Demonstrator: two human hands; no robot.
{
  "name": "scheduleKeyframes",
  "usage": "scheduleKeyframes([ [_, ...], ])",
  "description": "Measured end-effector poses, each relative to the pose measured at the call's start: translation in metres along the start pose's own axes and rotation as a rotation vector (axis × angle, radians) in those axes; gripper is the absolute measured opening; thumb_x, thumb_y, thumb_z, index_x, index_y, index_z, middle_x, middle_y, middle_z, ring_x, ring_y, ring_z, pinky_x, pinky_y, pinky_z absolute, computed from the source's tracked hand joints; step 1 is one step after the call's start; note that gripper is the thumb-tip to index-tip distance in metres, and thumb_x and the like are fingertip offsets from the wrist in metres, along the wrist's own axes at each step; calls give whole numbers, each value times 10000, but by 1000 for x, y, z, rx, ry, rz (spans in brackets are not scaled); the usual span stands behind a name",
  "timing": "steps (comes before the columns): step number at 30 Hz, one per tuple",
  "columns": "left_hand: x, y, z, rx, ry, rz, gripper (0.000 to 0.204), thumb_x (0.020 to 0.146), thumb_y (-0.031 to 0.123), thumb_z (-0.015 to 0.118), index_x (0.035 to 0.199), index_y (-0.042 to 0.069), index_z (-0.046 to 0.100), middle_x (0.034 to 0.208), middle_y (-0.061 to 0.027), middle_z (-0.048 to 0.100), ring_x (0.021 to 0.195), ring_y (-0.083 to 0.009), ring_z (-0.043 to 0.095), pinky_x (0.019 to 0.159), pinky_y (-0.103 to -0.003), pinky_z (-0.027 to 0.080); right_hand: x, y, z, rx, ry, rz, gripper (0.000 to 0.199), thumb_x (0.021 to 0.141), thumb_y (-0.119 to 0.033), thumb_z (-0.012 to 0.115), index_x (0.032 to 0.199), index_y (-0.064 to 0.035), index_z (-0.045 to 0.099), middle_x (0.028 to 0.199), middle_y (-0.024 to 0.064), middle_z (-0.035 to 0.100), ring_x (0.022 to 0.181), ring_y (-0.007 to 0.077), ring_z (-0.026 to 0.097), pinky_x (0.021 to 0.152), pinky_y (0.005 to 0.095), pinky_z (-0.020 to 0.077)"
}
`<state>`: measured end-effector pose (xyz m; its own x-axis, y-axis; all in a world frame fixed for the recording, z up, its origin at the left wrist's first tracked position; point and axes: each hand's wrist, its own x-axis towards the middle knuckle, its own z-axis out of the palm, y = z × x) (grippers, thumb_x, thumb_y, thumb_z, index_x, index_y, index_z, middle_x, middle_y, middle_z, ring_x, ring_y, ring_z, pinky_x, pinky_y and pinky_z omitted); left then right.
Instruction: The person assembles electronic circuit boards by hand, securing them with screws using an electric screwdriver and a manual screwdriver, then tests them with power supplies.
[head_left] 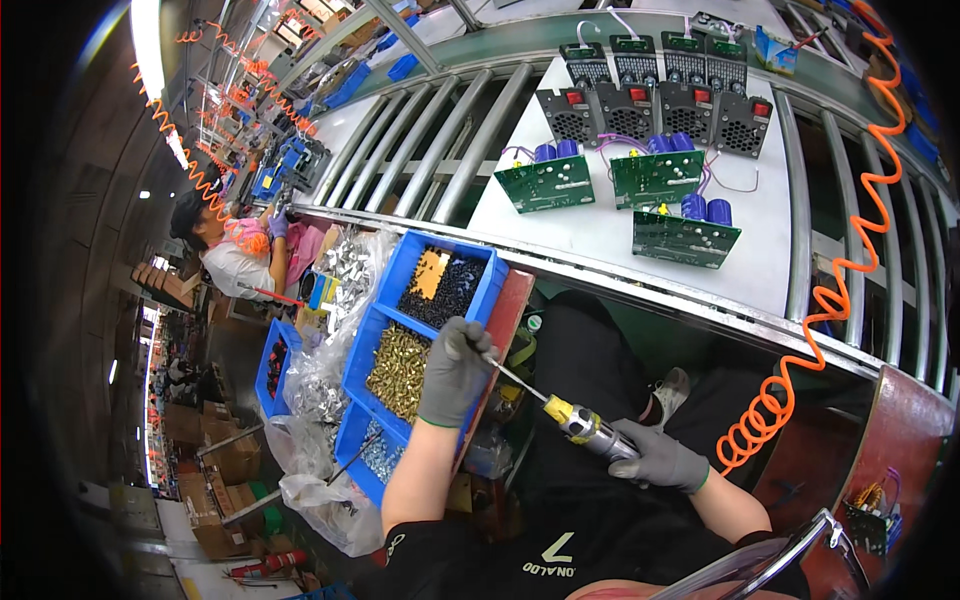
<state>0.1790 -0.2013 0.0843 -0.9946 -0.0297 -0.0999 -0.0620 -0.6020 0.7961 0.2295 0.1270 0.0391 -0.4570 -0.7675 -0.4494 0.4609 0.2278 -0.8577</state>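
A slim pneumatic screwdriver with a yellow collar and silver metal body is gripped low in the frame by the right hand in a grey knitted glove, fingers wrapped tight around the barrel, while an orange coiled air hose is seen climbing away toward one o'clock. The tool's long axis is laid from five o'clock to eleven o'clock, its thin steel bit being met at the tip by the left hand, also grey-gloved, whose fingers are pinched narrowly around the bit end; whether a screw is held there cannot be told. The left hand is thus the nearer of the two to the blue plastic divided parts bin, which lies directly beneath and just beyond it toward eleven o'clock, its middle compartment filled with brass-coloured screws and its far one with small black fasteners. Farther off, at one o'clock, three green circuit boards fitted with blue capacitors are laid on a white work tray, with a row of black vented fan housings behind them. At nine o'clock, a co-worker in a pink garment is seated at the same line.
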Motion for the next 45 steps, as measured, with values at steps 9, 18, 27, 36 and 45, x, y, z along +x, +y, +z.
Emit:
scheduleKeyframes([
  [9, -4, -31, 28, -205, -110, -145, 480, 774, 439, 813, 801, 179, 411, 780, 59, 332, 739, -125, 368, 715, -310, 367, -12, -2, -3, 65, 10, -19, 611, 848, -313, 769, 1338, -77, 492, 807, 51, 641, 520, 98, 572, 494, 265, 465],
  [18, -4, -27, 30, 58, -71, -50, 438, 765, 393, 844, 821, 150, 483, 774, 50, 398, 757, -127, 432, 729, -316, 413, -14, 2, -4, -146, 122, -128, 621, 841, -333, 774, 1335, -78, 499, 920, 79, 668, 752, 168, 657, 690, 320, 519],
  [27, -11, -38, 35, -132, -9, -45, 271, 858, 362, 760, 905, 152, 596, 829, 57, 510, 776, -123, 445, 748, -316, 404, -9, 1, 1, -23, 67, -28, 609, 849, -330, 771, 1324, -57, 505, 997, 91, 681, 856, 163, 654, 764, 328, 514],
  [36, -12, -43, 20, -345, -157, -88, 255, 891, 342, 720, 1075, 169, 682, 952, 61, 632, 796, -115, 479, 754, -308, 400, -15, -4, 2, -99, 81, -46, 599, 843, -309, 780, 1320, -70, 507, 959, 82, 679, 779, 150, 649, 692, 310, 512],
  [45, -14, -49, 21, -290, -197, -73, 246, 921, 321, 690, 1108, 161, 697, 995, 46, 688, 824, -134, 529, 768, -325, 426, -13, 6, 2, -33, 86, -79, 597, 848, -309, 770, 1325, -80, 495, 914, 75, 648, 623, 109, 603, 556, 274, 486],
])
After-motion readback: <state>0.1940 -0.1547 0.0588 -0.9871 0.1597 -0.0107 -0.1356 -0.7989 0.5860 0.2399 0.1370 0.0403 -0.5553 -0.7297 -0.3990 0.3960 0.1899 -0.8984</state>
